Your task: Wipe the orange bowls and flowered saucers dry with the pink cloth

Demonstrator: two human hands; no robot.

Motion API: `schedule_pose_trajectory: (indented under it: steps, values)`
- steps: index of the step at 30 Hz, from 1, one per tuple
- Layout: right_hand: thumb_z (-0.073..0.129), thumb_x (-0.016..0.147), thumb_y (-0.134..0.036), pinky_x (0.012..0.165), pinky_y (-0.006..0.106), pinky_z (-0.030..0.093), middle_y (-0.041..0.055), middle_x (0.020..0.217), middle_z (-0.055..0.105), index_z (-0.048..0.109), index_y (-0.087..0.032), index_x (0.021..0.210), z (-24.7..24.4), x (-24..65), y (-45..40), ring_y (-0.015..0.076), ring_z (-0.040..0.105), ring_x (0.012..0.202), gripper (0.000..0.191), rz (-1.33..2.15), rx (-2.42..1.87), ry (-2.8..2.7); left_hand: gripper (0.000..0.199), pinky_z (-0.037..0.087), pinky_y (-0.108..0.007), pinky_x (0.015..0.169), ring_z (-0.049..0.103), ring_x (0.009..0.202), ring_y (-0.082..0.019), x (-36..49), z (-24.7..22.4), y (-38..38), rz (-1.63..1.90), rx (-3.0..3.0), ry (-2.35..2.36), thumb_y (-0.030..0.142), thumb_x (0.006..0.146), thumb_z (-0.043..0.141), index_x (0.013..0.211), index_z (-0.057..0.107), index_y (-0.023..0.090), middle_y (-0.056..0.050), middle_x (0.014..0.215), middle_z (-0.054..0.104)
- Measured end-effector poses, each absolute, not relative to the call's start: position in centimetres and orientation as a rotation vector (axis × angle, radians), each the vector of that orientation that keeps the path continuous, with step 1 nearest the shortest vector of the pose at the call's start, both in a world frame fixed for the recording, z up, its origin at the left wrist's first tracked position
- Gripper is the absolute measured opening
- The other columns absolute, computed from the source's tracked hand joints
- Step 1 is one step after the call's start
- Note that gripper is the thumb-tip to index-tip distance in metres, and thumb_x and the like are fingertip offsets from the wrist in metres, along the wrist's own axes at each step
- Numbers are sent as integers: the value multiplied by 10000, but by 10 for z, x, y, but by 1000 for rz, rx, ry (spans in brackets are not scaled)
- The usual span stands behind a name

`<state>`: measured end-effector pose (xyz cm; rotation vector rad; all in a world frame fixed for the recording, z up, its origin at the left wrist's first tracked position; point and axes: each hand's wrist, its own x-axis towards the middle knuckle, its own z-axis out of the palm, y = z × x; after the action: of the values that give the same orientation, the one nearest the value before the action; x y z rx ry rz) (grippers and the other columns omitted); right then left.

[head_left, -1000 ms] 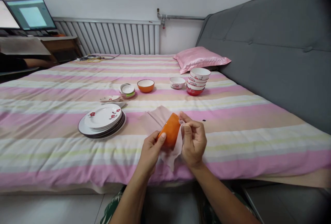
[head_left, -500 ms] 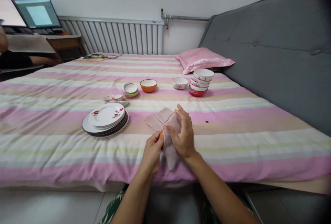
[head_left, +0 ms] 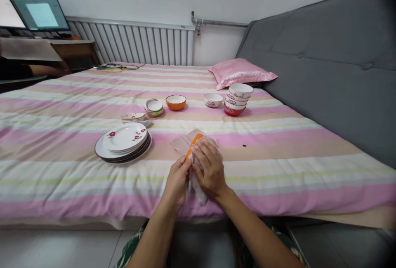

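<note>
My left hand [head_left: 178, 179] is closed on the near left edge of an orange object [head_left: 194, 144], which looks like a dish; the cloth and my fingers hide most of it. A pale pink cloth [head_left: 198, 185] lies over its right part and hangs down toward me. My right hand [head_left: 210, 169] presses the cloth against the orange object, fingers together and bent over it. Beneath and beyond the hands, a flat pale pink piece of cloth [head_left: 179, 144] rests on the striped bedspread [head_left: 278, 177].
Stacked plates [head_left: 125, 138] lie at the left, with small dishes [head_left: 133, 116] and little bowls [head_left: 154, 106] behind. Farther back are an orange bowl [head_left: 176, 103], a white bowl [head_left: 213, 100], stacked bowls [head_left: 237, 99] and a pink pillow [head_left: 241, 72]. A person's arm [head_left: 46, 70] shows far left.
My right hand has turned palm down and its fingers have come down onto the cloth. More of the orange object now shows. The whole view has shifted slightly.
</note>
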<state>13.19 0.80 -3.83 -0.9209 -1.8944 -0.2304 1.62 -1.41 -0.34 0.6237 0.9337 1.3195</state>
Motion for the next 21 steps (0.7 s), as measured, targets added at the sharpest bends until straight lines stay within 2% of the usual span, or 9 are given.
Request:
schedule_pose_trajectory:
  steps: [4,8,13,18,21]
  values:
    - [478,891,-322,1088,553,332,107,1407,477,501,-228,1300,-37,137,10,296,347,1366,420,-235,-968,-1921,289,398,-210,685,529,743,-130,18,-5,-16,1300,724,987,409,650,765,776,704,157,0,736,639]
    - [403,916,-258,1108,545,307,87,1427,457,461,-241,1342,-33,145,12,269,338,1378,430,-82,-946,-1925,375,400,-239,691,529,769,-158,19,-5,-19,1281,826,1032,526,721,671,796,685,159,-16,770,640]
    - [315,936,-182,1128,496,312,49,1404,495,355,-271,1416,-28,149,13,206,392,1349,490,230,-895,-1783,323,396,-246,683,505,736,-157,19,-8,-19,1212,1055,1082,438,676,744,759,619,152,-5,720,578]
    - [376,940,-214,1054,405,420,57,1296,590,482,-262,1316,-19,157,22,185,540,1214,393,509,-886,-1596,323,413,-270,742,503,750,-162,16,-13,-16,1176,1081,1054,469,743,673,772,595,157,-5,719,545]
    - [428,911,-226,1010,386,442,73,1267,605,567,-233,1218,-13,169,35,194,547,1192,337,529,-957,-1551,336,412,-275,748,489,737,-156,14,-14,-15,1148,1103,1045,491,763,644,770,583,160,-8,729,540]
